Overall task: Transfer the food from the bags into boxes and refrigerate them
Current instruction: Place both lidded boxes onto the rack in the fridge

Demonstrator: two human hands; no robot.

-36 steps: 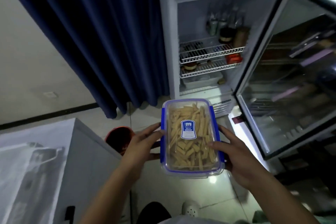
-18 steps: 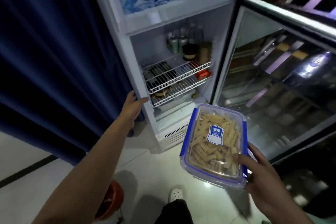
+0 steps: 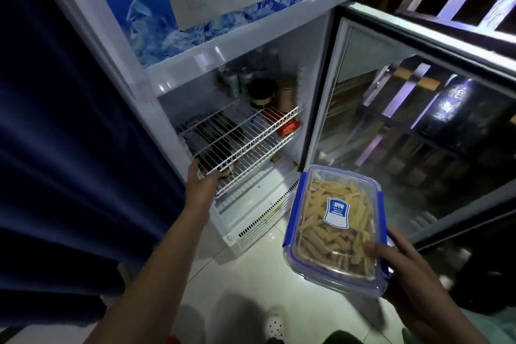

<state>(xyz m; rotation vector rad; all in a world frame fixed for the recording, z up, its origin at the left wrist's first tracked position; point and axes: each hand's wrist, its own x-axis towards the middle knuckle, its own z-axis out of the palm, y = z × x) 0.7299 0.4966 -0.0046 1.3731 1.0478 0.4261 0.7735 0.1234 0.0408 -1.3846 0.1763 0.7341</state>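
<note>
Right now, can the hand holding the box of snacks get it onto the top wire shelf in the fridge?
Probably yes. The fridge door stands wide open, and the front of the top wire shelf looks bare. The right hand holds the box just outside; jars sit only at the back.

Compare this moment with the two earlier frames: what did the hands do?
The left hand let go of the food box, went to the fridge's edge and now reaches in at the wire shelf. The right hand took over, carrying the box alone towards the fridge. The box stays lidded, the glass door open.
</note>
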